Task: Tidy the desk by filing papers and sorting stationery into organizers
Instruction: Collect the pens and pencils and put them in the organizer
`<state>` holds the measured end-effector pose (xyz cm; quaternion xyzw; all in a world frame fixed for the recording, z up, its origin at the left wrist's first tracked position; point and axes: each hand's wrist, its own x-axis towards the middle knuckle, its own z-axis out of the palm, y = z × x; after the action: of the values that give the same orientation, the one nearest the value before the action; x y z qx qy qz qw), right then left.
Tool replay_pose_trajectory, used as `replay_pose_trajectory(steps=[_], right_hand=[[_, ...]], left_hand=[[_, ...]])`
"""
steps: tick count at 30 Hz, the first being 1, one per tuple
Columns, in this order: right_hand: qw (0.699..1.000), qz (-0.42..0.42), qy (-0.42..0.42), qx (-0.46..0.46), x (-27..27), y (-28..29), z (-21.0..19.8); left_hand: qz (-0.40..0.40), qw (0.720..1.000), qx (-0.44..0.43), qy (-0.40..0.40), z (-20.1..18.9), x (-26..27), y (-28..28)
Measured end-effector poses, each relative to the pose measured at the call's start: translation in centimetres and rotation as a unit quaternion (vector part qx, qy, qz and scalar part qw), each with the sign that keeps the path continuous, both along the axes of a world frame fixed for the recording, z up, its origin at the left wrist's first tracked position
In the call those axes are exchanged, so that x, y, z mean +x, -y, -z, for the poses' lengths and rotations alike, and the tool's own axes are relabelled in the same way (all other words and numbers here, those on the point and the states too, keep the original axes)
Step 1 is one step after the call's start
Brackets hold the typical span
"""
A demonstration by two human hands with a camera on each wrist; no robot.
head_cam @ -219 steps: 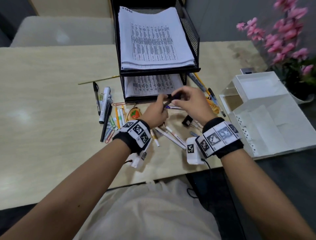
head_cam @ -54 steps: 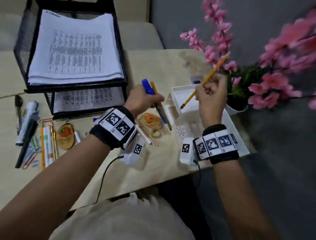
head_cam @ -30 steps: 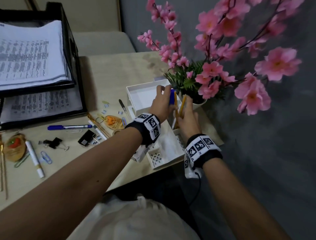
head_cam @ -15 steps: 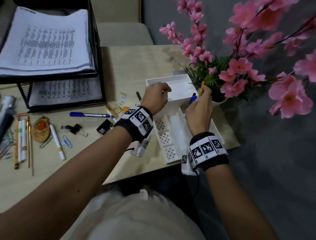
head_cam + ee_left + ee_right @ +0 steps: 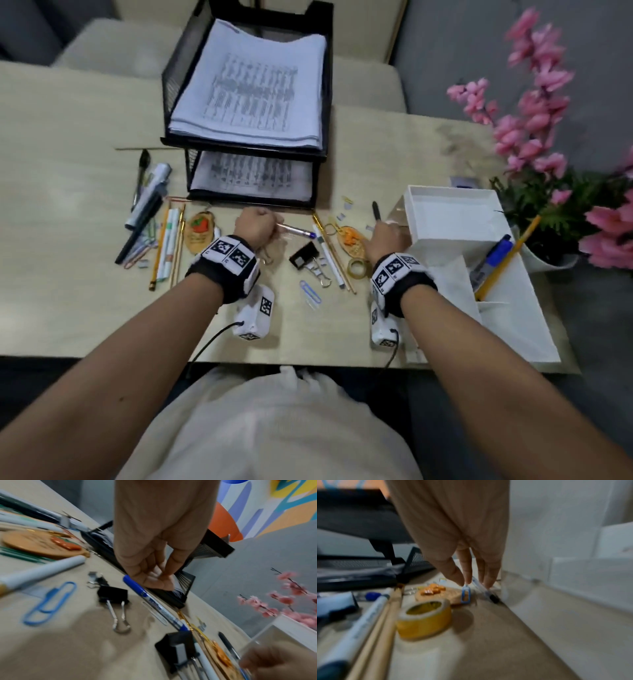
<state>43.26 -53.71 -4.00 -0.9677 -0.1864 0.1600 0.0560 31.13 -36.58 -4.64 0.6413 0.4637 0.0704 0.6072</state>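
Note:
My left hand [image 5: 257, 226] hovers low over the desk with its fingers curled. Its fingertips [image 5: 154, 580] are bunched against the thumb beside the capped end of a blue pen [image 5: 154, 604], which lies flat; a grip does not show. My right hand [image 5: 386, 238] reaches down next to the white organizer [image 5: 445, 236]. Its straight fingertips [image 5: 485, 580] touch a black-tipped pen [image 5: 485, 591] lying beside a small blue clip [image 5: 465, 595]. A blue marker [image 5: 493, 255] and a yellow pencil [image 5: 512, 255] stand in the organizer's pen slot.
A black mesh tray [image 5: 323, 102] with stacked papers stands at the back. Binder clips [image 5: 303, 256], a tape roll [image 5: 357, 268], a blue paper clip [image 5: 310, 294] and keychains lie between my hands. More pens and pencils [image 5: 164, 240] lie left. A pink flower pot [image 5: 548, 253] stands behind the organizer.
Both hands left the organizer and came down to the desk. The blue marker and yellow pencil they carried now stand in the organizer. The head view swung back to the left.

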Motion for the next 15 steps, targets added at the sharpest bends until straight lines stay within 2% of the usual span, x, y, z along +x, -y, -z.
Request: replay_pose_trajectory(steps=[2, 4, 8, 10, 12, 15], right_hand=[[1.0, 0.0, 0.005, -0.018, 0.0, -0.3, 0.7], [1.0, 0.022, 0.002, 0.001, 0.1, -0.4, 1.0], [0.988, 0.113, -0.01, 0.108, 0.1, -0.6, 0.2], [0.959, 0.16, -0.029, 0.232, -0.7, -0.9, -1.2], [0.922, 0.156, -0.08, 0.346, -2.7, -1.4, -2.3], [0.888, 0.09, -0.202, 0.402, -5.5, -2.3, -2.8]], left_hand=[[-0.011, 1.0, -0.019, -0.003, 0.0, -0.7, -0.8], [-0.014, 0.999, -0.038, 0.0, -0.4, -1.1, -1.2], [-0.002, 0.998, -0.062, 0.026, -1.5, -1.1, -1.0], [0.019, 0.993, -0.105, 0.048, -2.2, -0.5, -0.4], [0.063, 0.985, -0.156, 0.048, -3.2, 0.2, 0.9], [0.115, 0.976, -0.183, 0.035, -3.6, 1.5, 2.8]])
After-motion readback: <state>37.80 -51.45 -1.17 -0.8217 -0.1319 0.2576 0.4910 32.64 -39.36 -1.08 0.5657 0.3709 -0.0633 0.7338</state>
